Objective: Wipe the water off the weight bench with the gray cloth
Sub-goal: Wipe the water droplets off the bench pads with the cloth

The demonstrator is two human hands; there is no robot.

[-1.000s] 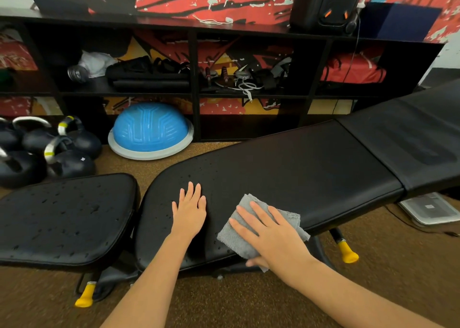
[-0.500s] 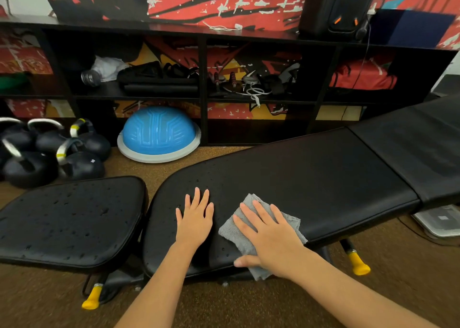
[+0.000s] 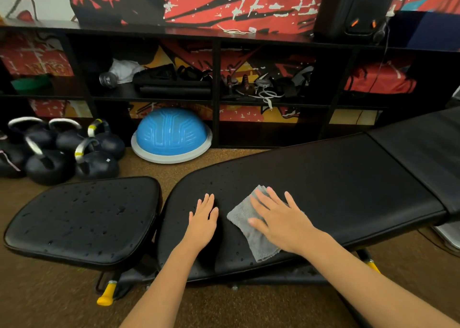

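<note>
The black weight bench's back pad (image 3: 323, 185) stretches from the centre to the right. Its separate seat pad (image 3: 82, 218) lies at the left, dotted with water drops. Drops also speckle the back pad's left end around my hands. A gray cloth (image 3: 251, 230) lies on the back pad, and my right hand (image 3: 278, 218) presses flat on it with straight, spread fingers. Just left of the cloth, my left hand (image 3: 202, 218) rests flat on the wet pad, fingers straight.
Several kettlebells (image 3: 62, 150) sit on the floor at the far left, a blue balance dome (image 3: 171, 134) beside them. A black shelf (image 3: 216, 96) with gear lines the wall behind. Yellow-capped bench feet (image 3: 107, 295) stick out at the front.
My right hand has slid the cloth further up the back pad, away from its near edge. My left hand stays flat in the same spot. The camera has shifted.
</note>
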